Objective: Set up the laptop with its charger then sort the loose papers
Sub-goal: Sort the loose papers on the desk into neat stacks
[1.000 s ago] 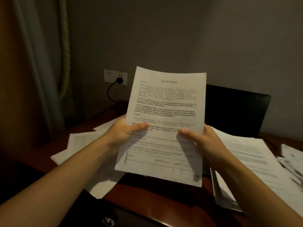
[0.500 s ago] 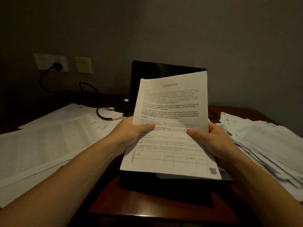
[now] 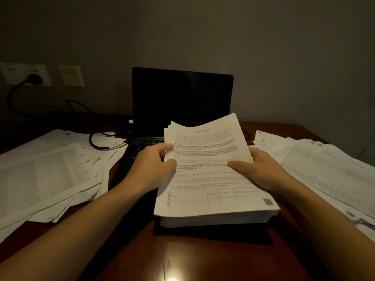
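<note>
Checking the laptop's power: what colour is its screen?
Black and unlit; the head view shows the screen best.

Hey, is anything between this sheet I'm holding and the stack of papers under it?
No object shows between them. The sheet lies on the stack at its near edge; only the left hand and right hand, pinching its sides, hold the far part up.

A plain grey wall (image 3: 203, 37) in dim light carries 2 plates, a white socket plate (image 3: 12, 75) and a beige plate (image 3: 71, 76), behind a glossy red-brown wooden desk (image 3: 203, 258).
</note>
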A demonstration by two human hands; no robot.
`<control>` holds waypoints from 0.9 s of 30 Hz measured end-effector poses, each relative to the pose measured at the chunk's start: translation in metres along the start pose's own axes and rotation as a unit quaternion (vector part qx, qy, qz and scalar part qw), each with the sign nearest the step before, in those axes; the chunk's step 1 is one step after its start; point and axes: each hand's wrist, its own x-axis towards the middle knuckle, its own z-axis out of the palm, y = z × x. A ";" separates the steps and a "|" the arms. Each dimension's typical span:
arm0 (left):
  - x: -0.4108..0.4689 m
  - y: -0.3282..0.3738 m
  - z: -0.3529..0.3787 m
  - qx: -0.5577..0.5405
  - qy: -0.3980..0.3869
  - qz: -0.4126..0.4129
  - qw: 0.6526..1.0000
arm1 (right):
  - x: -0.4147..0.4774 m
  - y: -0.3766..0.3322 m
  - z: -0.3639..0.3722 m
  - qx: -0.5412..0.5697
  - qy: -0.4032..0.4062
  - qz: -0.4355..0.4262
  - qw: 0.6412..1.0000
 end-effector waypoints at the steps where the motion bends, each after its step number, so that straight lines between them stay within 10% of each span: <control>1: 0.000 -0.002 0.000 0.032 0.003 0.007 0.999 | 0.003 0.001 0.001 -0.001 0.007 -0.002 1.000; 16: -0.001 -0.005 0.014 0.296 -0.005 0.065 0.953 | 0.006 0.018 0.011 -0.325 0.087 -0.027 0.941; 27: -0.011 -0.004 0.009 0.310 -0.046 0.054 0.948 | 0.002 0.003 0.024 -0.347 0.078 -0.071 0.932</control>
